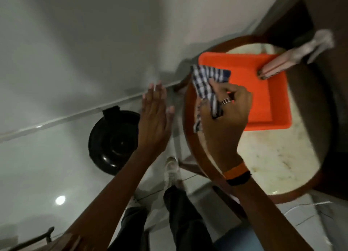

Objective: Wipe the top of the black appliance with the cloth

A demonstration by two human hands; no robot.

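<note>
Right hand (224,115) clenched on the checked cloth (207,85), held over the orange tray's (271,103) 9 o'clock edge. Left hand (156,113) flat, fingers spread, holding nothing, above the floor. Black appliance (113,141): round, glossy, on the pale floor (47,156) at 9 o'clock of the round marble table (273,156), by the wall.
</note>
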